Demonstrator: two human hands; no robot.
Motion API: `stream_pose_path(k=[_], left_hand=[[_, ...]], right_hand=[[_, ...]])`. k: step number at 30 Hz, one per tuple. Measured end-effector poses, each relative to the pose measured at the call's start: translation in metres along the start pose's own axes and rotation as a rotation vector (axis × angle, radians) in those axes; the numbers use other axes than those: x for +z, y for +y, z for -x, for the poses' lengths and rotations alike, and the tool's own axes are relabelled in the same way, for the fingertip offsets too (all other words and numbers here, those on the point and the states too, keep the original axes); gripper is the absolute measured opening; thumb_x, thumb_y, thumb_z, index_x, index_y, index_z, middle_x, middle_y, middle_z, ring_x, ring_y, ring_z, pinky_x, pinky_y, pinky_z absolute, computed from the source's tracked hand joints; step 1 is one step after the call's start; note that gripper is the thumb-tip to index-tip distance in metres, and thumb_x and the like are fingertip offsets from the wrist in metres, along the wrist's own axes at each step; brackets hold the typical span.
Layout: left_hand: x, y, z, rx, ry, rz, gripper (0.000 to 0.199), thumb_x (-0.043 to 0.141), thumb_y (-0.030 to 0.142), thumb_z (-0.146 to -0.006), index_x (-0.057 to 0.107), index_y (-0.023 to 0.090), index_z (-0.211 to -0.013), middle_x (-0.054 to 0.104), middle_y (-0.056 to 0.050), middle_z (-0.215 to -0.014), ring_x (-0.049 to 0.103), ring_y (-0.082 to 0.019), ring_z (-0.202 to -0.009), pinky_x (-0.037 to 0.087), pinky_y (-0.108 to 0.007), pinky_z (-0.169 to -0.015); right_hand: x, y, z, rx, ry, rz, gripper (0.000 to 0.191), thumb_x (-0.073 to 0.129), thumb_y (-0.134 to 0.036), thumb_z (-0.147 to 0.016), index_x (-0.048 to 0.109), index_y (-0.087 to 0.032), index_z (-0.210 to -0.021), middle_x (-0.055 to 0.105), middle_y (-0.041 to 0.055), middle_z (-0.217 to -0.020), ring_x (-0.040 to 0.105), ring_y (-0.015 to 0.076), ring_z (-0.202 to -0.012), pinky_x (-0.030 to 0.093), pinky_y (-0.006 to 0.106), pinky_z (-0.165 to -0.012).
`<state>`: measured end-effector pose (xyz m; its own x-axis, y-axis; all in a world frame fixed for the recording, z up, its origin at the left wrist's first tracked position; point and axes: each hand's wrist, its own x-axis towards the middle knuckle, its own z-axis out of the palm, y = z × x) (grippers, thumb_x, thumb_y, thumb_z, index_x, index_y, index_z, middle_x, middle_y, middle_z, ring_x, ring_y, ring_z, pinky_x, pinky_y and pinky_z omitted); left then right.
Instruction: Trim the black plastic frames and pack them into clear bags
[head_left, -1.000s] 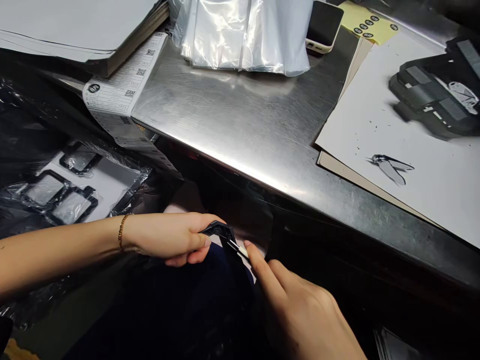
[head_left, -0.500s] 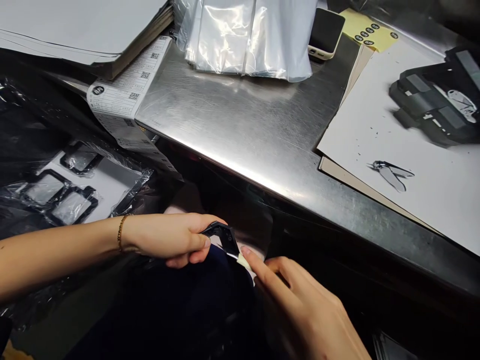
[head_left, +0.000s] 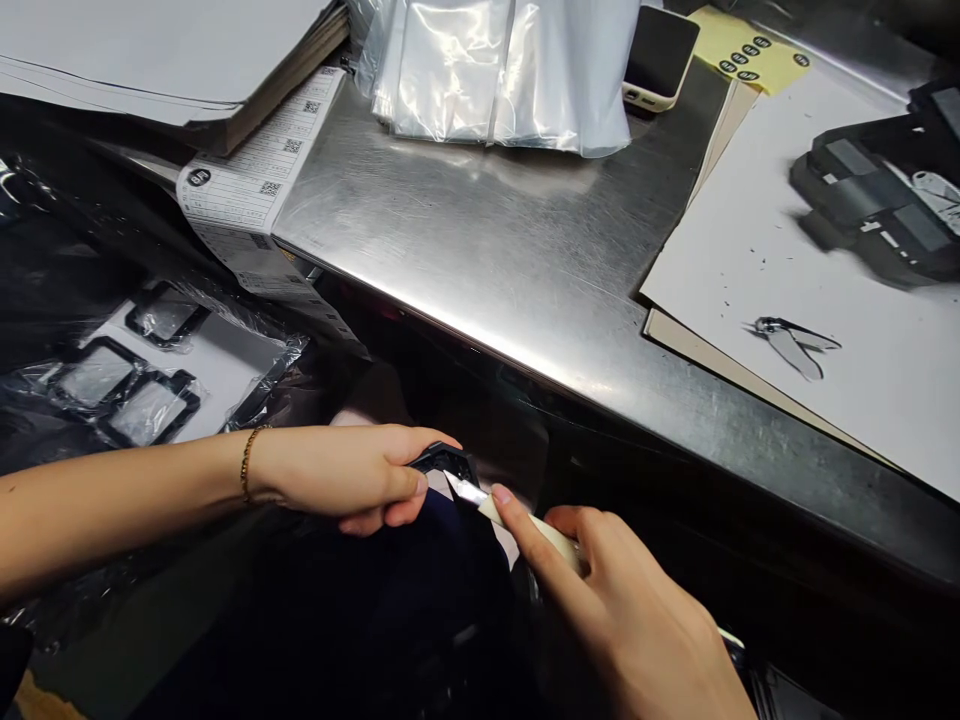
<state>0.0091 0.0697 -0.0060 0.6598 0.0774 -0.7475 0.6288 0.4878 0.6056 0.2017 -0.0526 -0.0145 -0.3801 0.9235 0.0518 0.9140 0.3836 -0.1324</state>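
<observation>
My left hand [head_left: 352, 470], with a bracelet at the wrist, pinches a black plastic frame [head_left: 450, 460] between thumb and fingers above my dark-clothed lap. In my right hand [head_left: 622, 600] is a knife [head_left: 491, 510] with a pale handle and a pointed metal blade; my index finger lies along the handle. The blade tip points left at the inner side of the black frame. Whether it touches the frame, I cannot tell. Part of the frame is hidden by my left fingers.
On the metal table [head_left: 465, 240] lie clear plastic bags [head_left: 495, 80], a phone [head_left: 660, 55] and a white sheet [head_left: 750, 230] bearing nail clippers [head_left: 795, 340] and black parts [head_left: 877, 200]. Wrapped black frames [head_left: 150, 405] lie at left, below a label strip [head_left: 232, 195].
The knife has turned, so more of its blade and handle shows beside the black frame. The frame is tilted differently in my left hand. The view has shifted slightly.
</observation>
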Motion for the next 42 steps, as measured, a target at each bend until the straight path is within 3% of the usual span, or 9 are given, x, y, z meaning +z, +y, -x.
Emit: stream_pose_path(k=[4, 10, 17, 20, 26, 33, 42], left_hand=[[-0.001, -0.002, 0.000, 0.005, -0.004, 0.002, 0.039, 0.035, 0.023, -0.087, 0.031, 0.028, -0.125, 0.044, 0.008, -0.060, 0.033, -0.001, -0.035, 0.027, -0.012, -0.034], [-0.002, -0.005, 0.001, 0.016, 0.017, 0.021, 0.037, 0.036, 0.025, -0.086, 0.033, 0.028, -0.124, 0.044, 0.008, -0.062, 0.032, -0.001, -0.034, 0.025, -0.012, -0.033], [0.001, -0.003, 0.002, 0.016, -0.032, 0.016, 0.040, 0.034, 0.022, -0.087, 0.030, 0.029, -0.126, 0.043, 0.008, -0.060, 0.034, -0.001, -0.036, 0.027, -0.012, -0.035], [0.002, -0.001, 0.002, 0.017, -0.027, 0.003, 0.042, 0.034, 0.021, -0.087, 0.028, 0.029, -0.128, 0.043, 0.008, -0.061, 0.034, -0.001, -0.036, 0.027, -0.013, -0.036], [0.002, 0.001, 0.001, 0.002, -0.021, -0.009, 0.045, 0.034, 0.023, -0.087, 0.025, 0.027, -0.130, 0.043, 0.008, -0.061, 0.033, -0.001, -0.036, 0.027, -0.015, -0.037], [0.005, 0.003, 0.002, -0.003, -0.015, -0.026, 0.044, 0.034, 0.022, -0.087, 0.026, 0.026, -0.130, 0.043, 0.008, -0.060, 0.033, -0.002, -0.036, 0.028, -0.015, -0.037], [0.005, 0.003, 0.003, 0.004, -0.017, -0.023, 0.041, 0.034, 0.023, -0.086, 0.029, 0.027, -0.127, 0.043, 0.009, -0.059, 0.033, -0.001, -0.036, 0.027, -0.014, -0.037]], right_hand=[[0.008, 0.000, 0.001, -0.009, 0.033, 0.023, 0.042, 0.024, -0.016, -0.086, 0.043, -0.019, -0.123, 0.047, 0.0050, -0.074, 0.047, 0.0147, -0.058, 0.039, 0.023, -0.044], [0.019, 0.001, -0.001, -0.063, 0.197, -0.003, 0.035, 0.034, -0.010, -0.086, 0.049, -0.015, -0.117, 0.050, 0.0088, -0.083, 0.044, 0.0147, -0.064, 0.037, 0.023, -0.047], [0.023, 0.006, -0.006, -0.131, 0.257, -0.195, 0.034, 0.040, -0.004, -0.082, 0.051, -0.013, -0.112, 0.050, 0.0082, -0.079, 0.042, 0.0138, -0.065, 0.039, 0.025, -0.051], [0.017, 0.007, 0.000, -0.095, 0.204, -0.145, 0.036, 0.038, -0.005, -0.082, 0.050, -0.012, -0.115, 0.052, 0.0076, -0.077, 0.046, 0.0121, -0.061, 0.041, 0.023, -0.050], [-0.006, 0.007, 0.009, -0.114, -0.046, -0.028, 0.041, 0.026, -0.014, -0.086, 0.040, -0.011, -0.125, 0.056, 0.0044, -0.073, 0.054, 0.0105, -0.055, 0.045, 0.020, -0.047], [-0.007, 0.004, -0.004, -0.154, -0.028, 0.044, 0.047, 0.025, -0.003, -0.079, 0.044, -0.011, -0.120, 0.055, 0.0029, -0.067, 0.055, 0.0116, -0.052, 0.046, 0.022, -0.047], [-0.009, 0.008, -0.002, -0.213, -0.046, 0.032, 0.042, 0.025, -0.009, -0.083, 0.040, -0.008, -0.122, 0.053, 0.0030, -0.068, 0.053, 0.0108, -0.053, 0.046, 0.021, -0.048]])
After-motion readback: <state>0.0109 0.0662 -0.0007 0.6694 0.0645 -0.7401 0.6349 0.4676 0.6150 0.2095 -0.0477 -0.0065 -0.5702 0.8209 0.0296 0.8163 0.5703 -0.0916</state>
